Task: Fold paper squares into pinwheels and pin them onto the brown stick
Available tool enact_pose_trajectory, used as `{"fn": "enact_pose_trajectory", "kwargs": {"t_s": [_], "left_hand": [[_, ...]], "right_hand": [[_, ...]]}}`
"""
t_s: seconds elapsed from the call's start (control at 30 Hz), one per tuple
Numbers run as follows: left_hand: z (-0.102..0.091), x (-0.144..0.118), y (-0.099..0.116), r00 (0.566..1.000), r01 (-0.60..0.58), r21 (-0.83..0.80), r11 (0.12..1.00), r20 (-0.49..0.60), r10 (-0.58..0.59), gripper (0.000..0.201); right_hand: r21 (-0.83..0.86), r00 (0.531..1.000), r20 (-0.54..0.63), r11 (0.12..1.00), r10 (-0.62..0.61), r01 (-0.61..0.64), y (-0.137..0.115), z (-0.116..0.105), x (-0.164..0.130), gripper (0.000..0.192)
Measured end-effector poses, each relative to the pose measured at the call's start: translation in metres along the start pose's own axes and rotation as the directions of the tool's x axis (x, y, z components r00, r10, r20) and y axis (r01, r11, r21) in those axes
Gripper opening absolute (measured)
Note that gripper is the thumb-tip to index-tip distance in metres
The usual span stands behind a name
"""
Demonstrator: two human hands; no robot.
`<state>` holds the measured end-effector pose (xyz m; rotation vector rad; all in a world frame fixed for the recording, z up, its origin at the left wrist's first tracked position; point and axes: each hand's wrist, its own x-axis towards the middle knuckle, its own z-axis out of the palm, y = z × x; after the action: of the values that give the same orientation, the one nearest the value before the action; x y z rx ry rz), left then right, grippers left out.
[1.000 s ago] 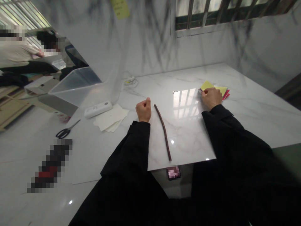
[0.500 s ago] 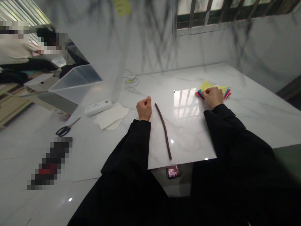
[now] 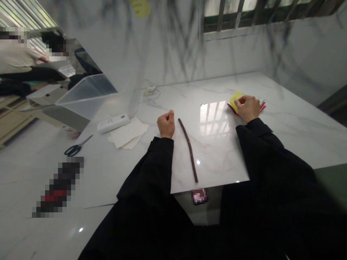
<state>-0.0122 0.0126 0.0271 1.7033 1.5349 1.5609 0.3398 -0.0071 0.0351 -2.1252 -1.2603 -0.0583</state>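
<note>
My left hand (image 3: 166, 124) rests on the table in a loose fist, thumb uppermost, and nothing shows in it. Just to its right lies a thin brown stick (image 3: 189, 146), slightly bent, running toward the table's front edge. Farther right, my right hand (image 3: 248, 107) is closed in a pinch at a yellow sheet of paper (image 3: 235, 98). That sheet is at the top of a small fanned stack of coloured paper (image 3: 263, 107), with red and blue edges peeking out. The hand covers much of the stack.
Left of my left hand are white paper sheets (image 3: 127, 133), a white oblong device (image 3: 114, 124) and black-handled scissors (image 3: 78, 146). A clear plastic bin (image 3: 89, 94) stands behind them. A small cabled item (image 3: 151, 91) lies by the wall. Two people sit at the far left.
My right hand has shifted slightly up and to the right over the coloured stack, and the yellow sheet's visible part has changed shape. My left hand and the stick have stayed put.
</note>
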Motion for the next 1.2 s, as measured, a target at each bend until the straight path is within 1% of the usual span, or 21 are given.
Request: {"fn": "enact_pose_trajectory", "kwargs": {"t_s": [0.13, 0.23, 0.3, 0.37, 0.43, 0.5, 0.57, 0.6, 0.63, 0.7, 0.73, 0.77, 0.8, 0.83, 0.93, 0.97, 1.0, 1.03, 1.1, 1.13, 1.2], "left_hand": [[0.001, 0.002, -0.001, 1.000, 0.017, -0.039, 0.999, 0.002, -0.017, 0.060], [0.004, 0.005, -0.003, 0.993, 0.107, -0.191, 0.976, 0.066, -0.096, 0.060], [0.005, 0.006, -0.001, 0.969, 0.227, -0.346, 0.910, 0.175, -0.175, 0.054], [0.005, 0.005, 0.004, 0.929, 0.342, -0.473, 0.812, 0.303, -0.215, 0.047], [0.003, 0.003, 0.010, 0.879, 0.436, -0.534, 0.725, 0.424, -0.216, 0.048], [0.002, 0.000, 0.014, 0.827, 0.513, -0.547, 0.661, 0.522, -0.210, 0.057], [0.004, -0.001, 0.014, 0.799, 0.556, -0.552, 0.622, 0.561, -0.216, 0.061], [0.006, -0.001, 0.011, 0.802, 0.557, -0.558, 0.615, 0.554, -0.224, 0.060], [0.008, -0.001, 0.007, 0.815, 0.545, -0.566, 0.619, 0.530, -0.233, 0.057], [0.014, 0.001, -0.004, 0.867, 0.479, -0.586, 0.654, 0.435, -0.244, 0.047], [0.017, 0.003, -0.010, 0.896, 0.432, -0.594, 0.678, 0.368, -0.248, 0.043], [0.019, 0.006, -0.015, 0.920, 0.388, -0.600, 0.700, 0.299, -0.254, 0.038], [0.021, 0.008, -0.020, 0.934, 0.358, -0.602, 0.714, 0.241, -0.264, 0.035], [0.021, 0.010, -0.024, 0.940, 0.341, -0.604, 0.720, 0.200, -0.277, 0.032], [0.020, 0.013, -0.030, 0.933, 0.352, -0.624, 0.697, 0.176, -0.314, 0.030], [0.020, 0.013, -0.031, 0.929, 0.361, -0.629, 0.688, 0.183, -0.321, 0.031], [0.019, 0.013, -0.031, 0.926, 0.369, -0.630, 0.683, 0.190, -0.325, 0.033], [0.019, 0.012, -0.031, 0.925, 0.373, -0.626, 0.685, 0.195, -0.326, 0.035], [0.018, 0.011, -0.031, 0.929, 0.364, -0.611, 0.703, 0.190, -0.317, 0.041], [0.018, 0.011, -0.031, 0.934, 0.353, -0.604, 0.715, 0.179, -0.309, 0.043], [0.018, 0.010, -0.032, 0.938, 0.340, -0.578, 0.742, 0.155, -0.309, 0.047]], "right_hand": [[0.116, 0.978, -0.193, 0.992, 0.076, -0.054, -0.002, -0.022, 0.007, 0.035], [0.215, 0.943, -0.326, 0.977, 0.066, 0.006, -0.013, -0.037, 0.007, 0.042], [0.225, 0.936, -0.352, 0.969, -0.014, 0.099, -0.029, -0.040, -0.001, 0.047], [0.203, 0.933, -0.334, 0.956, -0.136, 0.212, -0.050, -0.034, -0.015, 0.047], [0.184, 0.919, -0.258, 0.919, -0.298, 0.350, -0.074, -0.019, -0.035, 0.044], [0.234, 0.859, -0.187, 0.827, -0.477, 0.511, -0.097, 0.001, -0.057, 0.036], [0.318, 0.750, -0.125, 0.690, -0.649, 0.650, -0.115, 0.021, -0.078, 0.029], [0.357, 0.683, -0.097, 0.615, -0.724, 0.703, -0.121, 0.030, -0.088, 0.026], [0.386, 0.626, -0.075, 0.556, -0.777, 0.736, -0.126, 0.038, -0.096, 0.025], [0.422, 0.537, -0.030, 0.477, -0.843, 0.771, -0.132, 0.049, -0.108, 0.025], [0.437, 0.511, -0.017, 0.453, -0.859, 0.777, -0.134, 0.053, -0.112, 0.023], [0.452, 0.507, -0.014, 0.447, -0.862, 0.772, -0.135, 0.056, -0.114, 0.021], [0.466, 0.530, -0.024, 0.459, -0.848, 0.756, -0.135, 0.058, -0.114, 0.021], [0.480, 0.580, -0.046, 0.491, -0.813, 0.727, -0.136, 0.061, -0.113, 0.023], [0.529, 0.801, -0.119, 0.645, -0.587, 0.551, -0.138, 0.070, -0.100, 0.038], [0.556, 0.858, -0.120, 0.682, -0.500, 0.475, -0.138, 0.074, -0.095, 0.043], [0.589, 0.899, -0.095, 0.703, -0.429, 0.398, -0.138, 0.078, -0.090, 0.046], [0.623, 0.924, -0.046, 0.712, -0.379, 0.323, -0.137, 0.082, -0.085, 0.048], [0.674, 0.933, 0.089, 0.711, -0.349, 0.201, -0.133, 0.088, -0.079, 0.041], [0.689, 0.919, 0.154, 0.706, -0.362, 0.163, -0.131, 0.090, -0.077, 0.037], [0.714, 0.876, 0.243, 0.688, -0.416, 0.128, -0.126, 0.093, -0.075, 0.040]]}}
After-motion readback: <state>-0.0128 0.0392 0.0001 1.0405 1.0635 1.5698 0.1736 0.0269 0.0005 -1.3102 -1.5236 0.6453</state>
